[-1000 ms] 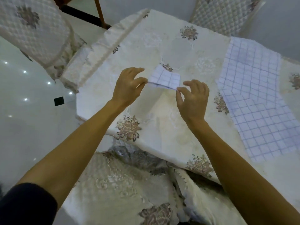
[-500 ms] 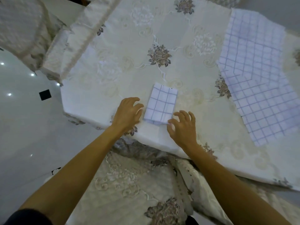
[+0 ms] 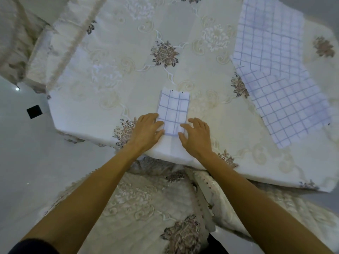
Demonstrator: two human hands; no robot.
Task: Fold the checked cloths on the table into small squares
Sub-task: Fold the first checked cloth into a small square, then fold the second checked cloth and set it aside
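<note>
Folded cloth (image 3: 173, 110): white with thin blue-grey check lines, folded into a narrow upright rectangle, longer than wide; layered edges show along its far end and left side.
Place of folded cloth: flat on the desk (image 3: 88, 114), close to the near edge, between the two hands.
Left hand (image 3: 146, 132): palm down on the desk just left of the cloth; fingers spread, their tips resting on the cloth's lower left edge. The grip is flat and loose, pinching nothing.
Right hand (image 3: 197, 137): palm down just right of the cloth; fingers spread, thumb and forefinger touching its lower right corner. The grip is likewise flat, closed on nothing.
Unfolded cloths (image 3: 275, 74): same white-and-blue check, lying spread at the far right of the desk, well apart from the folded one; at least two pieces overlap there, the grid lines running at different angles.
Desk cover: cream fabric embroidered with pale scrolls and brownish-pink roses (image 3: 165, 53), hanging over the near edge.
Chair (image 3: 20, 41): quilted cream cover, at the far left corner.
Floor (image 3: 22, 153): pale, glossy, with a small black square (image 3: 34, 111) on it.
</note>
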